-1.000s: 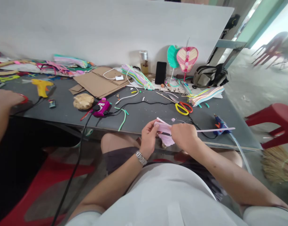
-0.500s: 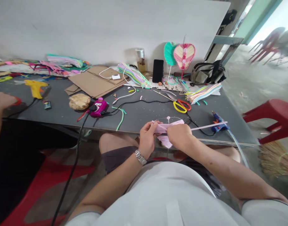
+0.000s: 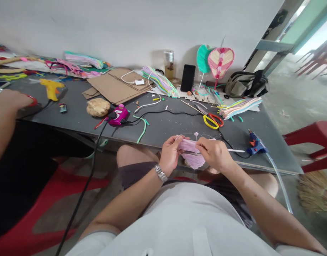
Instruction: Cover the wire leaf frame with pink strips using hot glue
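Observation:
Over the table's front edge, my left hand (image 3: 170, 154) is closed on the left end of a pale pink piece made of pipe cleaners (image 3: 188, 145) laid side by side. My right hand (image 3: 216, 153) pinches the same piece near its right end. A second pink ribbed part (image 3: 194, 160) hangs just below it; whether the two are joined is hard to see. From behind my right hand a pale pipe cleaner (image 3: 236, 150) sticks out to the right. Thin wire with a small pink knob (image 3: 196, 134) shows beyond my hands.
Right of my hands lies a blue glue gun (image 3: 256, 145). Scissors (image 3: 211, 121), pipe-cleaner bundles (image 3: 240, 107), a phone (image 3: 188, 78) and two fans (image 3: 221, 63) sit farther back. A pink power socket (image 3: 118, 115) trails cables. Another person's hand (image 3: 12, 99) is at left, near a yellow glue gun (image 3: 49, 89).
My right hand has shifted its grip, its fingers now pinching the pink piece instead of covering its right part. The camera view has turned slightly left.

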Demonstrator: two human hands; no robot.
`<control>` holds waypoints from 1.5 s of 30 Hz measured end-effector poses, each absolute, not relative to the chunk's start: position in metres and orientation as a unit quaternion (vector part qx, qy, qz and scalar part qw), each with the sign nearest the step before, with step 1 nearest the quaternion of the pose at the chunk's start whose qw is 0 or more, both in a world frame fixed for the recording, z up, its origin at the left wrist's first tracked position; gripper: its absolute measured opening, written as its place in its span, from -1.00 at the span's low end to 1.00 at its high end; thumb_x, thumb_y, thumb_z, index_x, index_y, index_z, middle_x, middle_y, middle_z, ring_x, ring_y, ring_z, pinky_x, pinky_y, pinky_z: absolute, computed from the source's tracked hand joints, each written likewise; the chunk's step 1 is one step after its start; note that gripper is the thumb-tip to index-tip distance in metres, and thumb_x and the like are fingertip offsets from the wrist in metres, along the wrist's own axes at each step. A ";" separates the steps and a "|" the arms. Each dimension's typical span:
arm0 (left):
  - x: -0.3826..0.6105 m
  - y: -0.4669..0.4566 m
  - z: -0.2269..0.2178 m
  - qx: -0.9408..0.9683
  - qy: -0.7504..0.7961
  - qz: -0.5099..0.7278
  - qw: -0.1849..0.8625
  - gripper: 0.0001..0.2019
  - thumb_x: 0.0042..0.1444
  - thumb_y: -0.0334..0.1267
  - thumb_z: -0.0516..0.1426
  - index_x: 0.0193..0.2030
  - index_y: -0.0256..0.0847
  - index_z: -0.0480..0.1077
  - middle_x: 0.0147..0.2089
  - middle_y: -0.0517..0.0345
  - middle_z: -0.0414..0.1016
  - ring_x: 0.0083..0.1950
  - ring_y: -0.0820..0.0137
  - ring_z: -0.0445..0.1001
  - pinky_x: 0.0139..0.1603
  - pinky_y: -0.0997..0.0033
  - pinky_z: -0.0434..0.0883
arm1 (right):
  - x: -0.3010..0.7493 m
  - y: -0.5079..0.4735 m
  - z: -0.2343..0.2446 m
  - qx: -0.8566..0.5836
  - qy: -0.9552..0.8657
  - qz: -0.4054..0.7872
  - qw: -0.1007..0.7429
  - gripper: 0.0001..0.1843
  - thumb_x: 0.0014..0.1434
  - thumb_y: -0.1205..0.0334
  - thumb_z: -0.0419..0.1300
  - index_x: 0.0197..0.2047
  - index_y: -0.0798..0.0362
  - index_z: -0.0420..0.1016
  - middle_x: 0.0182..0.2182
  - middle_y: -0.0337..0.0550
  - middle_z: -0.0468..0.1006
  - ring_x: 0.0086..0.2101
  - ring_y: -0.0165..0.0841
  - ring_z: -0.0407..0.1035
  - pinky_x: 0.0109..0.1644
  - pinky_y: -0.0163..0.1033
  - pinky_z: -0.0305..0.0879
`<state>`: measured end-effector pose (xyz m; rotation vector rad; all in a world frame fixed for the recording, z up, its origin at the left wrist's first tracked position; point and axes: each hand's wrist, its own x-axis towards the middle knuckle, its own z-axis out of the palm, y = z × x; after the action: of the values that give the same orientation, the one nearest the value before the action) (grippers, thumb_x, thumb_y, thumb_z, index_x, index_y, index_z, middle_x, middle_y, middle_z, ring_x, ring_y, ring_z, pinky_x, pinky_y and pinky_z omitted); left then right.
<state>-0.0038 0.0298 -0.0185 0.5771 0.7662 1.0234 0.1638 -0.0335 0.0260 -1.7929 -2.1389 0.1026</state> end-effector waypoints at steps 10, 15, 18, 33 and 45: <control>0.000 0.031 -0.024 0.255 0.335 0.482 0.768 -0.61 -0.20 -0.08 0.49 -0.31 -0.23 0.55 -0.34 0.19 0.57 -0.35 0.45 0.50 -0.32 0.44 0.47 | 0.140 -0.011 0.022 -0.600 -0.784 -0.088 0.136 -0.72 0.41 0.33 0.02 -0.23 0.06 0.55 -0.33 -0.08 0.56 -0.38 -0.32 0.36 -0.37 -0.23 -0.02; 0.000 0.026 -0.026 0.270 0.319 0.504 0.756 -0.59 -0.13 -0.04 0.47 -0.19 -0.24 0.60 -0.26 0.10 0.62 -0.29 0.44 0.52 -0.26 0.46 0.47 | 0.146 -0.001 0.016 -0.591 -0.773 -0.008 0.230 -0.79 0.33 0.39 0.04 -0.20 0.08 0.51 -0.27 -0.08 0.60 -0.32 -0.32 0.42 -0.25 -0.26 0.15; 0.002 0.022 -0.027 0.276 0.321 0.511 0.748 -0.58 -0.07 -0.02 0.44 -0.15 -0.26 0.62 -0.29 0.09 0.61 -0.33 0.46 0.50 -0.27 0.46 0.48 | 0.149 0.001 0.016 -0.588 -0.765 0.035 0.261 -0.82 0.28 0.39 0.06 -0.22 0.06 0.48 -0.29 -0.12 0.59 -0.31 -0.32 0.42 -0.23 -0.26 0.17; -0.001 0.027 -0.023 0.237 0.348 0.520 0.743 -0.68 -0.07 -0.04 0.40 -0.34 -0.23 0.51 -0.39 0.21 0.50 -0.35 0.46 0.47 -0.32 0.46 0.45 | 0.148 0.003 0.024 -0.582 -0.790 -0.009 0.194 -0.80 0.28 0.39 0.07 -0.22 0.05 0.52 -0.32 -0.13 0.52 -0.37 -0.33 0.31 -0.25 -0.24 0.08; -0.012 0.027 -0.016 0.211 0.352 0.486 0.772 -0.68 -0.14 -0.16 0.44 -0.31 -0.22 0.47 -0.37 0.23 0.52 -0.35 0.47 0.47 -0.29 0.46 0.44 | 0.144 0.006 0.017 -0.507 -0.843 -0.108 0.144 -0.64 0.37 0.43 0.02 -0.06 -0.01 0.64 -0.27 -0.09 0.49 -0.32 -0.29 0.21 -0.23 -0.17 -0.04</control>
<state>-0.0117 0.0271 -0.0157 0.4572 0.7626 1.0535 0.1438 0.0057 0.0167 -1.4611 -2.4292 -0.3121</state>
